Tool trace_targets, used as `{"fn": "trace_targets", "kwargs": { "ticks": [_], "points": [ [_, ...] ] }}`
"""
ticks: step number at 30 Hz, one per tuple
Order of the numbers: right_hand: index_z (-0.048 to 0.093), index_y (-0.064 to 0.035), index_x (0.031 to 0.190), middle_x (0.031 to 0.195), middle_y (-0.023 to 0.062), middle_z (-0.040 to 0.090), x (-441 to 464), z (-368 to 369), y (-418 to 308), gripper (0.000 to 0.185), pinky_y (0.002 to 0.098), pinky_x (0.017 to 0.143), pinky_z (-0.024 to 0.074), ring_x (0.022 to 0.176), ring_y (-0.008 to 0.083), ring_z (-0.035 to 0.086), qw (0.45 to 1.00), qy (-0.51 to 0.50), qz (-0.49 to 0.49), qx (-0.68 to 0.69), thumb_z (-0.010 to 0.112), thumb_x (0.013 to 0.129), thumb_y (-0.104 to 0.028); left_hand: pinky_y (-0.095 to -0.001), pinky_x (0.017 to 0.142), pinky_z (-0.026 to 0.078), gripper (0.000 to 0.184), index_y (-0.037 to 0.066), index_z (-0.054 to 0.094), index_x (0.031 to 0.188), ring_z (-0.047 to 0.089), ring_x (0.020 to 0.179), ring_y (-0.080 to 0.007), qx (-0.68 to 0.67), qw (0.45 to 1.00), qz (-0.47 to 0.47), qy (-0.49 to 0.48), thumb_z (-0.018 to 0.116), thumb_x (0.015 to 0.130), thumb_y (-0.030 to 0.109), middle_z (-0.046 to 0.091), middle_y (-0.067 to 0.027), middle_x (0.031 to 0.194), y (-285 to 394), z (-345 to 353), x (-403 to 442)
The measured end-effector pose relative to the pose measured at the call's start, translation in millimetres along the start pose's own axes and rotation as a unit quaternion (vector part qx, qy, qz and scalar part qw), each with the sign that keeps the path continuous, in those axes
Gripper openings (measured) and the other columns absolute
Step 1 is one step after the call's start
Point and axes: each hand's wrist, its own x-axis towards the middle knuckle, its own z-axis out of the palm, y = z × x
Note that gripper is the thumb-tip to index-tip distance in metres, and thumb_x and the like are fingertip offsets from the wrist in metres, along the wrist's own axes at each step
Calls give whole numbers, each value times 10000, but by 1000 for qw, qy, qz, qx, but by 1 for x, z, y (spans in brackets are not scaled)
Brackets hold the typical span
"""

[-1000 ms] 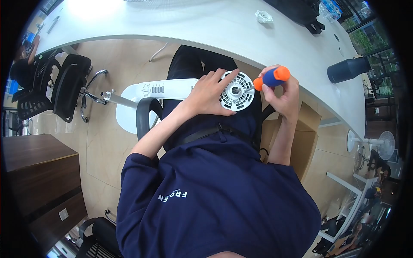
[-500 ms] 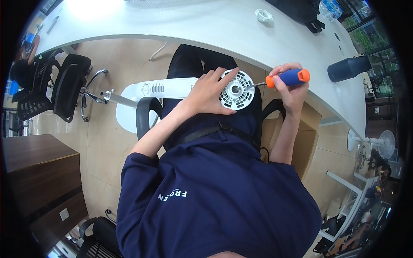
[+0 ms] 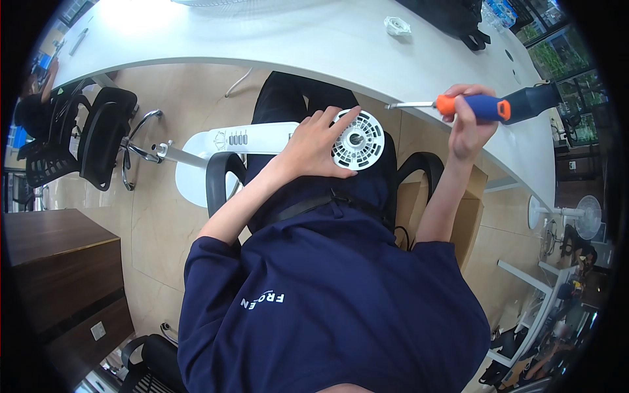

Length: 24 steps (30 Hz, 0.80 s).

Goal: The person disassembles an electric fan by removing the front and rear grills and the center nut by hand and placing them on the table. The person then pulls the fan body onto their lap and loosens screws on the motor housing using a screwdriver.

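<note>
Across my lap lies a white stand fan, its control panel (image 3: pixel 239 138) with several buttons pointing left. At its right end is the round, slotted white motor housing (image 3: pixel 367 148) with a hub in the middle. My left hand (image 3: pixel 316 145) is wrapped over the housing's left side, thumb and fingers spread around its rim. Off to the right, over the table edge, my right hand (image 3: pixel 470 124) is closed round the orange and blue handle of a screwdriver (image 3: pixel 477 107). The screwdriver's metal shaft points left, its tip apart from the housing.
A white table (image 3: pixel 275 39) curves in front, carrying a crumpled white wrapper (image 3: pixel 397 26), a black bag (image 3: pixel 452 19) and a dark bottle (image 3: pixel 532 103). A cardboard box (image 3: pixel 468 216) stands right of my chair. Office chairs (image 3: pixel 108 137) and a wooden cabinet (image 3: pixel 62 262) are left.
My right hand has moved right and slightly up with the screwdriver, drawing its tip away from the housing's hub. My left hand stays on the housing.
</note>
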Motion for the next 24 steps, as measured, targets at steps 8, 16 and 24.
{"fn": "trace_targets", "kwargs": {
  "ticks": [8,16,24],
  "points": [
    [627,-3,1033,903,156,743,76,-22,22,218,240,542,545,606,151,666,991,70,-108,-45,765,873,-58,-472,874,522,1150,113,406,1556,601,1057,-364,-4,1000,0,-3,874,583,510,545,-182,1264,3,-2,1],
    [656,6,1057,952,145,752,107,-40,86,254,265,691,622,758,181,742,989,79,-35,-120,807,868,-73,-470,943,506,1161,131,379,1580,592,1102,-364,-11,999,-26,-34,876,590,475,536,-171,1251,6,-4,0],
    [671,-6,1062,998,118,756,106,-39,93,271,245,775,612,827,174,749,983,86,-13,-163,821,861,-108,-471,935,505,1164,133,375,1582,610,1062,-374,-8,999,-24,-31,874,592,489,539,-176,1261,5,-4,1]
  ]
}}
